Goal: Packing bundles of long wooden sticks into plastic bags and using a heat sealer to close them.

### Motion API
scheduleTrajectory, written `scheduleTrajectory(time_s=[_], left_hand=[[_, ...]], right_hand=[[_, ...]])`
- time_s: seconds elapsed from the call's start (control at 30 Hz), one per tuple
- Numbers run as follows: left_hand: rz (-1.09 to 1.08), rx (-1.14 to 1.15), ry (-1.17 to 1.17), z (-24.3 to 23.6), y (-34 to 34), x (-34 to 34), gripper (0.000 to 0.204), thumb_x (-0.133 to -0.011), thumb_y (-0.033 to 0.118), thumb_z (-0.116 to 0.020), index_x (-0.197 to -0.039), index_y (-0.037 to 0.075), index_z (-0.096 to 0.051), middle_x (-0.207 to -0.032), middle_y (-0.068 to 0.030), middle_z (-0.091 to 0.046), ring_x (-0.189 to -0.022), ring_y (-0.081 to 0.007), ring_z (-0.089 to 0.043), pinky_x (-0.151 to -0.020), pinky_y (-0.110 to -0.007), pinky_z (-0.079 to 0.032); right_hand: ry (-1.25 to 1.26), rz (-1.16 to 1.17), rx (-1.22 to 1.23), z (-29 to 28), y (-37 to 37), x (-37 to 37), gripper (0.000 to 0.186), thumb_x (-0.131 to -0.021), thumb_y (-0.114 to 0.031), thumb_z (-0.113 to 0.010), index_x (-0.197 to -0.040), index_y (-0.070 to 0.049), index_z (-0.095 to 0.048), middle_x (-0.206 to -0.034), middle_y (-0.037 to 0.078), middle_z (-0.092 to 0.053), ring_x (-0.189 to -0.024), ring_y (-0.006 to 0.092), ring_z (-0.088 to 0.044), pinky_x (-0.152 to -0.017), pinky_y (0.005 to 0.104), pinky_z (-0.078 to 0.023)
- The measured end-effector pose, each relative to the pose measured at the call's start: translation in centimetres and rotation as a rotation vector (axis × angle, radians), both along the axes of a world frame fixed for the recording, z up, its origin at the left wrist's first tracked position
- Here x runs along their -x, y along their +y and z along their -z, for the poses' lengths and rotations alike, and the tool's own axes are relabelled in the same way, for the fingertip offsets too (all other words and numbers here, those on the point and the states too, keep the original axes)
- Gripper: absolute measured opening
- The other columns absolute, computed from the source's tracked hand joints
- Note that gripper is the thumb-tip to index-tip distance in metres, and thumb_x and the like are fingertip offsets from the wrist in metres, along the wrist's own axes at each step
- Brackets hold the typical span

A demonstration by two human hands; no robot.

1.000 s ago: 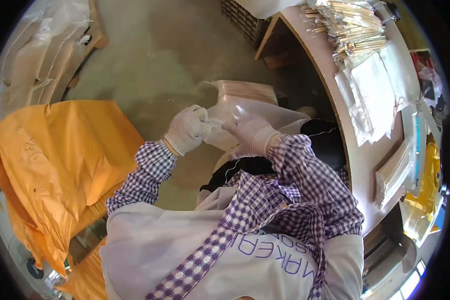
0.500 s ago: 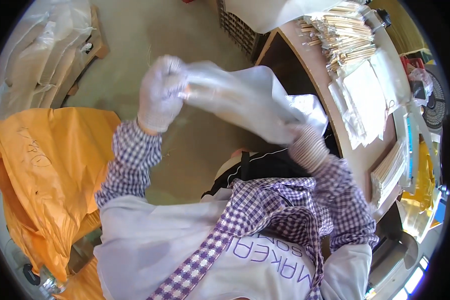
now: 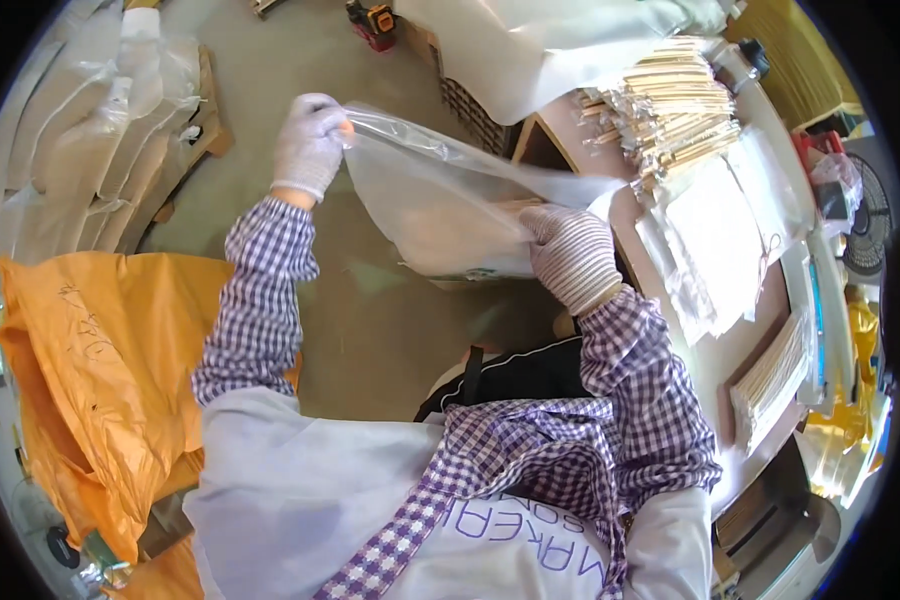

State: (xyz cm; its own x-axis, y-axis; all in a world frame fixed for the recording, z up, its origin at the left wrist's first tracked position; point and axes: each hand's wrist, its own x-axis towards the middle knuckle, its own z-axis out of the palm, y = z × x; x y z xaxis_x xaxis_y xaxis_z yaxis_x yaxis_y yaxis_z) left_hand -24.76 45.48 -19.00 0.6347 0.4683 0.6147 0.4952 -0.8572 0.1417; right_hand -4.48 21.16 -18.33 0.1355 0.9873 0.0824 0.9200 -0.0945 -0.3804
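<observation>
Left hand (image 3: 308,145): in a pale knit glove, raised, fingers closed on the upper left corner of the bag. Right hand (image 3: 575,255): in a striped knit glove, lower and nearer the table, fingers curled on the bag's right part; the thumb's exact grip cannot be made out.

Clear plastic bag (image 3: 420,205): one, stretched slantwise between both hands above the floor (image 3: 360,350); small green mark near its lower edge; contents, if any, too blurred to tell.

Checked sleeves (image 3: 260,300): purple and white, on both forearms.

Table (image 3: 740,352), at right: bundled thin sticks (image 3: 675,105) in clear wrap, heaped at the far end; flat clear packets (image 3: 705,250), nearer; stack of slim packets (image 3: 770,385), nearest.

Orange sack (image 3: 110,350): large, creased, at left.

Pale plastic bags (image 3: 100,140): piled, upper left.

Power tool (image 3: 373,22): black and orange, on the floor, far side.

Black fan (image 3: 867,215): far right.
</observation>
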Motion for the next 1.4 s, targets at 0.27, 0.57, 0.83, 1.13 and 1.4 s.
scheduleTrajectory(time_s=[0.27,0.57,0.83,1.13,1.4], left_hand=[[-0.366,1.230,0.086,-5.2,-11.0,2.3,0.067,-0.081,0.063,-0.044,-0.070,0.000,-0.061,-0.063,-0.0138,-0.061,-0.051,-0.0185,-0.056,-0.048,-0.026,-0.043],[-0.278,1.726,0.095,-3.4,-6.5,0.3,0.064,-0.079,0.061,-0.042,-0.077,0.001,-0.062,-0.065,-0.0096,-0.060,-0.049,-0.0136,-0.054,-0.043,-0.019,-0.039],[-0.445,1.390,-0.565,-2.7,-6.2,1.7,0.020,-0.086,0.028,-0.052,-0.070,0.017,-0.049,-0.063,0.0050,-0.044,-0.054,-0.0051,-0.043,-0.047,-0.018,-0.034],[-0.269,1.620,-0.623,0.6,-2.7,0.4,0.018,-0.086,0.027,-0.054,-0.074,0.016,-0.050,-0.059,0.0059,-0.046,-0.048,-0.0059,-0.045,-0.038,-0.018,-0.032],[-0.232,1.211,-0.411,1.8,-1.3,5.5,0.014,-0.078,0.013,-0.060,-0.087,0.005,-0.054,-0.079,-0.0020,-0.049,-0.068,-0.0117,-0.049,-0.055,-0.024,-0.043]], right_hand=[[-0.049,-0.208,-0.017,-1.2,1.3,0.7,0.031,-0.075,-0.005,-0.051,-0.102,-0.015,-0.063,-0.079,0.012,-0.061,-0.075,0.0308,-0.061,-0.065,0.0396,-0.049],[-0.145,-0.396,0.194,-1.7,0.7,2.0,0.034,-0.077,-0.014,-0.053,-0.111,-0.014,-0.056,-0.085,0.012,-0.059,-0.073,0.0281,-0.062,-0.061,0.0383,-0.051],[-0.297,0.571,-0.459,-5.7,-11.7,-12.5,0.062,-0.064,-0.018,-0.072,-0.119,-0.004,-0.048,-0.123,0.020,-0.046,-0.114,0.0355,-0.044,-0.092,0.0393,-0.040],[0.619,1.749,-0.105,3.3,-45.1,-31.4,0.083,-0.060,-0.043,-0.077,-0.121,0.005,-0.047,-0.110,0.017,-0.058,-0.100,0.0267,-0.056,-0.084,0.0354,-0.046],[1.086,1.601,-0.435,4.4,-40.0,-27.3,0.043,-0.072,-0.025,-0.065,-0.104,0.001,-0.057,-0.089,0.012,-0.062,-0.076,0.0227,-0.060,-0.069,0.0331,-0.050]])
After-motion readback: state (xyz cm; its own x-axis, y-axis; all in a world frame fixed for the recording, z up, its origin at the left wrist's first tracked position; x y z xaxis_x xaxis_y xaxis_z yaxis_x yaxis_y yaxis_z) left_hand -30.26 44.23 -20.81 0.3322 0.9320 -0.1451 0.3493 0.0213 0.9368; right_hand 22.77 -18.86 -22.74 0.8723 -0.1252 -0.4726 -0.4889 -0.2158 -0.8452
